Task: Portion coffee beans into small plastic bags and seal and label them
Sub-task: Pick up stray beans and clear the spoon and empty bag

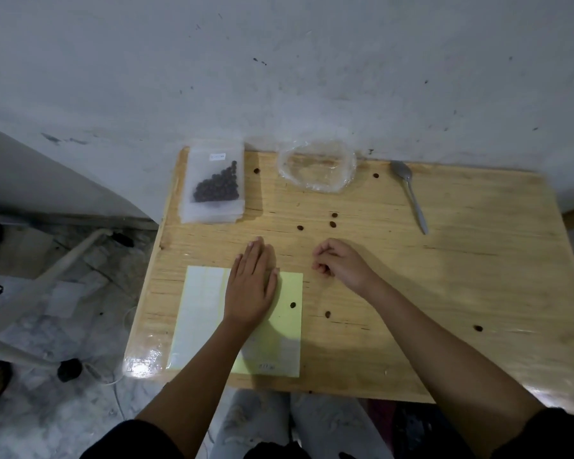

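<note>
A small clear bag of coffee beans (216,185) with a white label lies on a stack of flat plastic bags (212,213) at the table's far left. My left hand (251,286) lies flat, fingers together, on the pale yellow label sheet (287,293) near the front edge. My right hand (340,261) rests on the wood to the right of the sheet, fingers curled in; whether it pinches anything I cannot tell. Several loose beans (332,224) are scattered on the table, one bean (292,305) on the sheet.
A crumpled clear plastic bag (317,167) sits open at the far middle. A metal spoon (410,193) lies at the far right. The wooden table (444,276) stands against a grey wall. Left of the table is floor with cables and clutter.
</note>
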